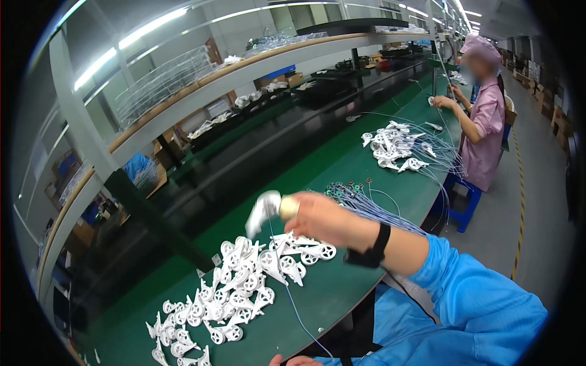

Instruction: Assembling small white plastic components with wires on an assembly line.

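My right hand point(320, 218), blurred by motion, reaches over the green bench with a pale yellow cover on a fingertip. At its fingertips is a white plastic wheel housing point(265, 211), also blurred. A thin grey cable point(292, 302) runs down from about that housing to the bench's near edge. Below lies a loose heap of similar white wheel housings point(235, 283). My left hand point(297, 361) shows only in part at the lower edge, near the cable's lower end; its grip is hidden.
A bundle of grey cables with small coloured ends point(360, 198) lies beyond my right forearm. Farther along are more white housings with cables point(394, 146) and a co-worker in pink point(486, 116). A dark post point(155, 219) and an overhead shelf point(201, 82) stand on the left.
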`<state>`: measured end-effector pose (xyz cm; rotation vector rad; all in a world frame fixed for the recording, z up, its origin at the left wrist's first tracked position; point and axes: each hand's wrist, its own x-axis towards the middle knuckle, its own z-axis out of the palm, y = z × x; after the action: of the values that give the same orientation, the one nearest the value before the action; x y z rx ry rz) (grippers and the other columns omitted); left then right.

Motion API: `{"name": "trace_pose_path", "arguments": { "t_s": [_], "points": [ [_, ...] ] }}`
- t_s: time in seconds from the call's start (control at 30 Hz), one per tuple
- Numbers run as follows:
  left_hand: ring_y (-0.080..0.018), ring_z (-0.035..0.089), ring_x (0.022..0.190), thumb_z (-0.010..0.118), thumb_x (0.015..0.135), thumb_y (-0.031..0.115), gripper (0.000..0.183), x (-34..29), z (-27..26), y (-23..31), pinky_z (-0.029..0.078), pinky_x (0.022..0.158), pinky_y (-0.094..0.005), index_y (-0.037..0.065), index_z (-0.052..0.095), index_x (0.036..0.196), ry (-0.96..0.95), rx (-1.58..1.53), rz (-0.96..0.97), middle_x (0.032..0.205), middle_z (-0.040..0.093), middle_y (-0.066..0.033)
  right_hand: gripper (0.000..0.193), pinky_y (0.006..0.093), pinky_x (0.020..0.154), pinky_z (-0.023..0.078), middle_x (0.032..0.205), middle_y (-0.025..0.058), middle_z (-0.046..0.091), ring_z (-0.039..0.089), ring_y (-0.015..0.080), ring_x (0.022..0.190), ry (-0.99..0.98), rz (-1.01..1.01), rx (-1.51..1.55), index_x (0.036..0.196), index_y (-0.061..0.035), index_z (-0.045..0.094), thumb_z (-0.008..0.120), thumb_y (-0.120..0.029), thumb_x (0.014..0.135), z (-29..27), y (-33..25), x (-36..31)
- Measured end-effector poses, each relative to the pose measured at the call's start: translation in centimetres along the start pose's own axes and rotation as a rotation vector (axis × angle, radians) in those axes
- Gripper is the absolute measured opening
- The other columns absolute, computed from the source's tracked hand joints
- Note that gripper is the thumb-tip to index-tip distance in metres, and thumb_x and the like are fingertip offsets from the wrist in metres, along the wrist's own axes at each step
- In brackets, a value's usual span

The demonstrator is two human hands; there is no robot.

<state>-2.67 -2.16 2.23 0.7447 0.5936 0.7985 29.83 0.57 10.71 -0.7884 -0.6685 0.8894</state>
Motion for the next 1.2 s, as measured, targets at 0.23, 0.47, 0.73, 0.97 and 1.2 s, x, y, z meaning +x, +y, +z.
{"name": "trace_pose_path", "arguments": {
  "t_s": [0.23,0.47,0.73,0.97,1.2],
  "points": [
    [-0.0163,0.051,0.058,0.042,0.097,0.021,0.019,1.9,0.2,0.3,0.042,0.052,-0.0258,0.004,0.049,0.100,0.114,0.159,0.044,0.071,0.055,-0.0101,0.019,0.0231,0.055,0.043,0.083,0.0047,0.057,0.055,0.0124,0.066,0.421,-0.051,-0.306,0.103,-0.0029,0.056,0.054,-0.017,0.091,-10.3,-7.4,-7.2],
    [-0.0062,0.045,0.054,0.051,0.094,0.012,0.014,6.2,3.1,0.7,0.036,0.050,-0.0195,0.005,0.050,0.081,-0.137,0.591,0.103,0.064,0.051,-0.0023,0.020,0.0262,0.058,0.045,0.079,0.0051,0.061,0.056,0.0107,0.067,0.521,0.203,-1.104,0.094,-0.0018,0.062,0.061,-0.018,0.083,-20.9,-7.3,-9.8],
    [-0.0209,0.057,0.071,0.052,0.090,0.014,0.019,14.5,9.0,-4.1,0.045,0.060,-0.0308,-0.001,0.056,0.100,-0.505,1.338,0.617,0.082,0.057,-0.0121,0.023,0.0401,0.081,0.050,0.093,0.0179,0.065,0.062,0.0334,0.091,0.511,0.337,-1.923,0.099,-0.0007,0.063,0.055,-0.011,0.081,-23.3,-4.7,-3.9],
    [-0.0352,0.053,0.087,0.061,0.078,0.006,0.021,19.0,12.2,-6.3,0.044,0.075,-0.0430,0.000,0.058,0.098,-0.531,1.623,0.867,0.093,0.054,-0.0172,0.023,0.0411,0.082,0.050,0.099,0.0211,0.064,0.062,0.0333,0.097,0.262,0.556,-1.916,0.097,0.0015,0.064,0.055,-0.010,0.080,-21.5,-6.8,-2.6],
    [-0.0319,0.047,0.103,0.064,0.075,0.014,0.052,20.9,13.2,-6.6,0.039,0.085,-0.0452,0.009,0.050,0.124,-0.808,1.951,0.960,0.119,0.048,-0.0145,0.015,0.0242,0.038,0.037,0.073,0.0127,0.064,0.052,0.0100,0.048,0.484,0.314,-0.869,0.084,-0.0013,0.054,0.051,-0.016,0.083,-22.3,-9.7,-3.5]
  ]
}}
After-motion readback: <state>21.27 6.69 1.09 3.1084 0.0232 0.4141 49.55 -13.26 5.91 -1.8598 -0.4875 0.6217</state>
